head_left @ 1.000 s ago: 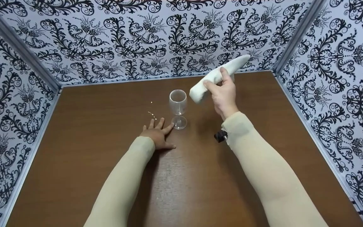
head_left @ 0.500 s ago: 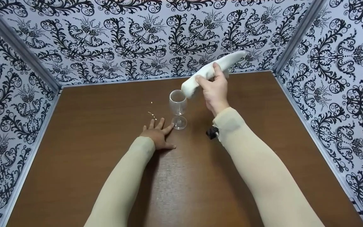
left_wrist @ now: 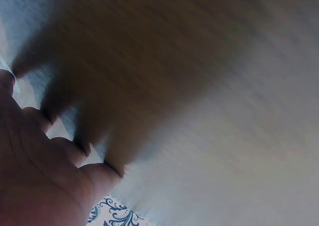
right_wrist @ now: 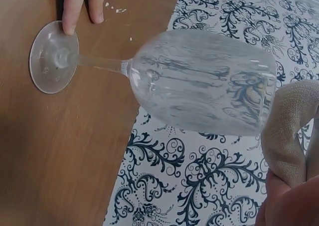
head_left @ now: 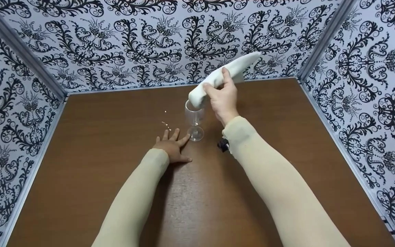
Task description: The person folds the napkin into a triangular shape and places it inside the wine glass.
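Observation:
A clear stemmed wine glass (head_left: 194, 118) stands upright on the brown table. My left hand (head_left: 172, 146) lies spread on the tabletop, its index fingertip on the edge of the glass's foot (right_wrist: 54, 61). In the left wrist view the left hand (left_wrist: 40, 161) shows its palm side and several fingertips against the surface. My right hand (head_left: 224, 97) grips a folded white cloth (head_left: 214, 80), thumb and fingers round it. The cloth's lower end overlaps the glass's rim in the head view; in the right wrist view the cloth (right_wrist: 289, 126) is right at the rim.
A few tiny light spots (head_left: 166, 125) lie on the table (head_left: 108, 147) just beyond the left fingers. Patterned wall panels (head_left: 156, 44) with grey metal edging enclose the table at the back and both sides. A small black device (head_left: 223, 145) sits at the right wrist.
My right hand has moved left with the cloth, from beside the glass to over its rim. The left hand and the glass have stayed in place.

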{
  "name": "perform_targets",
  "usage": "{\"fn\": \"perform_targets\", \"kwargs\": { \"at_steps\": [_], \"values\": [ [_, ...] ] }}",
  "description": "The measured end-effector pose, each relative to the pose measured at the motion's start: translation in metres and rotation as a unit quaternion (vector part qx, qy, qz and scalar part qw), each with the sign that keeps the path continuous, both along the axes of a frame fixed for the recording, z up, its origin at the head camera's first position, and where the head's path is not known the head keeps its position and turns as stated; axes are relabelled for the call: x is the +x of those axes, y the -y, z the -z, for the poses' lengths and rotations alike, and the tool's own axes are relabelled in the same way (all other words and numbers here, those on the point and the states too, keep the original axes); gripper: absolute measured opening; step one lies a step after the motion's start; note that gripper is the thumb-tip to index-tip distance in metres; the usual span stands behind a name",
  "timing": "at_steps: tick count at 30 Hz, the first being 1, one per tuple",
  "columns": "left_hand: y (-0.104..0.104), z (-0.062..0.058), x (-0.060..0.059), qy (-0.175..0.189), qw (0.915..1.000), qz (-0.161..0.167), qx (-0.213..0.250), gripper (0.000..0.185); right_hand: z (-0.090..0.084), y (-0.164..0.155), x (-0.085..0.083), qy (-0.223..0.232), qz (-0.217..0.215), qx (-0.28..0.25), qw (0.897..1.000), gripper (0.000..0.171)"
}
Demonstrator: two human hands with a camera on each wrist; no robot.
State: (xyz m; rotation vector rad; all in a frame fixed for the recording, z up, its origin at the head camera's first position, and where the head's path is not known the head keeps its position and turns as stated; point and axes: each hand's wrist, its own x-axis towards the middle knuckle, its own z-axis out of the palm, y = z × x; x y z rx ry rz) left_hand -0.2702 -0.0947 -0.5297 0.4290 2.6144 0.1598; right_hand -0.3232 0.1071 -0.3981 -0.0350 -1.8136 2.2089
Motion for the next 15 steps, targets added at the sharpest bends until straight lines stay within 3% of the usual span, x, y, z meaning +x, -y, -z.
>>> {"fn": "perform_targets", "kwargs": {
  "at_steps": [15],
  "values": [
    [-0.0004,-0.0024,0.0003,-0.001,1.0000,0.004,-0.006,0.104,0.0047,0.0101,-0.0015,-0.009,0.002,0.075,0.997,0.088]
  ]
}}
